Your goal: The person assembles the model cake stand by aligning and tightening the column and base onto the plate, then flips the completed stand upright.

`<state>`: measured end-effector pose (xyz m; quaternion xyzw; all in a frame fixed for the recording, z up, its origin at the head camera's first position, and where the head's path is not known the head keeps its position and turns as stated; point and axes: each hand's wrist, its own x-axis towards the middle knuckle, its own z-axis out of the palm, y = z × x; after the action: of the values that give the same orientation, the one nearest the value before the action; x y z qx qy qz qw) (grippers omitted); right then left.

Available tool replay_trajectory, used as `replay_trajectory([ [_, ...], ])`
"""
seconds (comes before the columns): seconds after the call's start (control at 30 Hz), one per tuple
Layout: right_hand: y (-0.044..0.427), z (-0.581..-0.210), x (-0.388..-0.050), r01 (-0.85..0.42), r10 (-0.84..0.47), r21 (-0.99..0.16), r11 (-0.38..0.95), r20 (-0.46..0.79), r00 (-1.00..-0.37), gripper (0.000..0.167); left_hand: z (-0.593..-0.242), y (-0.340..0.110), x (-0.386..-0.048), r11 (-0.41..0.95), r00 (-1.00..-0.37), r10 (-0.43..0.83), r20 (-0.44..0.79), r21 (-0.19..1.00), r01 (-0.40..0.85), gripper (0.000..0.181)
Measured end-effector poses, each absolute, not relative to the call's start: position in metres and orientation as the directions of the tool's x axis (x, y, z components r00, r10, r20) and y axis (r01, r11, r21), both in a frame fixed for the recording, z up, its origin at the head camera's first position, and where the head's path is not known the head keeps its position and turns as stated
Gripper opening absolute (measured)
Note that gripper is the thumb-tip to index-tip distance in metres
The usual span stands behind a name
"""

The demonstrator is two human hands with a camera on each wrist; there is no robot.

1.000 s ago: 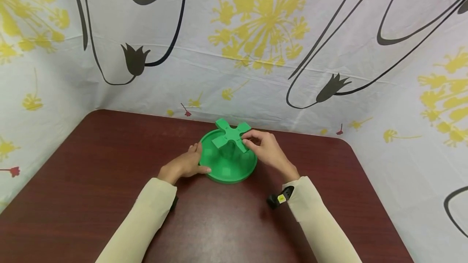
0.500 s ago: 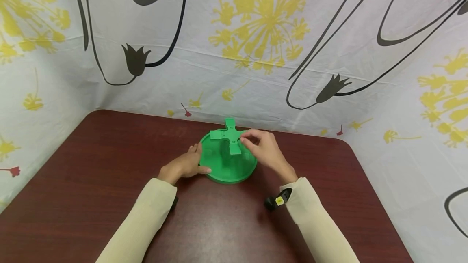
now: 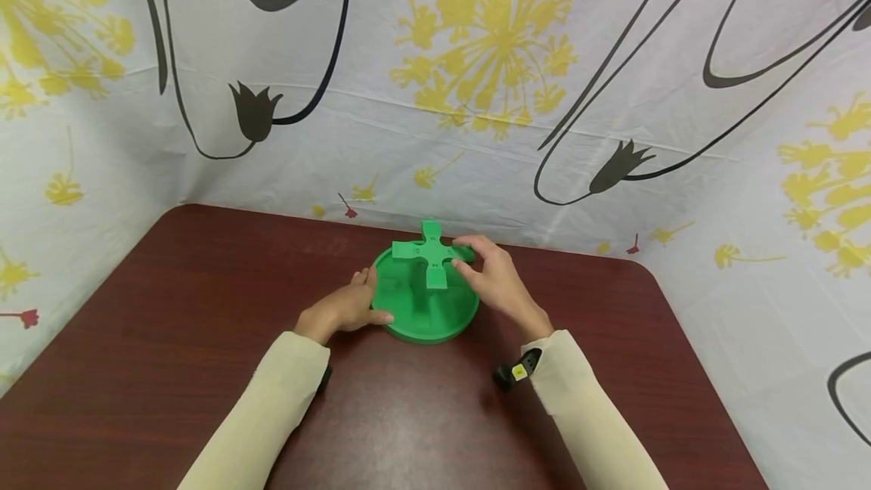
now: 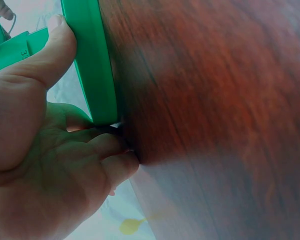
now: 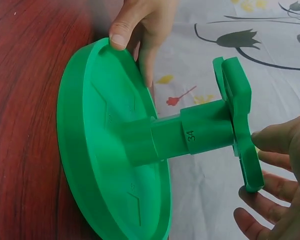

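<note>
A green round base [image 3: 425, 316] with a raised rim stands on the table. From its middle rises a green shaft [image 5: 190, 132] marked 34, topped by a green four-armed cross [image 3: 433, 252]. My left hand [image 3: 343, 302] holds the base's rim at the left, thumb over the edge and fingers along the outer side. My right hand [image 3: 500, 278] is at the cross's right arm, thumb and fingers spread to either side of it. In the right wrist view, fingertips [image 5: 257, 139] are at the cross's edge, and the other fingers are loosely bent.
The dark red-brown table [image 3: 422, 414] runs out on all sides of the base. Close behind it hangs a white cloth [image 3: 340, 134] printed with yellow and grey flowers. A black wrist strap [image 3: 520, 369] is on the right forearm.
The cross has turned from a diagonal stance to one with its arms pointing left, right, near and far. My right fingers have spread apart around its right arm. My left hand stays put.
</note>
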<state>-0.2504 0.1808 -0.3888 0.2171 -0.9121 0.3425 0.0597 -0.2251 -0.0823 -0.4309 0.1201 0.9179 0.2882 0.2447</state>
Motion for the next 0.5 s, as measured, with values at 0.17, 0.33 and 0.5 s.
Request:
replay_trajectory([
  [0.17,0.1797,-0.39,-0.2497,-0.431,-0.355,-0.601,0.673,0.248,-0.901,0.034,-0.4303,-0.0823,-0.2247,0.807,-0.851,0.358,-0.385,0.586,0.075,0.097],
  [0.33,0.1785,-0.3897,-0.2485,-0.441,-0.36,-0.601,0.666,0.259,-0.896,0.03,-0.4296,-0.0818,-0.2245,0.808,-0.852,0.359,-0.381,0.584,0.08,0.097],
  [0.5,0.1776,-0.3901,-0.247,-0.451,-0.369,-0.604,0.657,0.265,-0.891,0.024,-0.4302,-0.0814,-0.2248,0.812,-0.853,0.358,-0.381,0.578,0.083,0.097],
])
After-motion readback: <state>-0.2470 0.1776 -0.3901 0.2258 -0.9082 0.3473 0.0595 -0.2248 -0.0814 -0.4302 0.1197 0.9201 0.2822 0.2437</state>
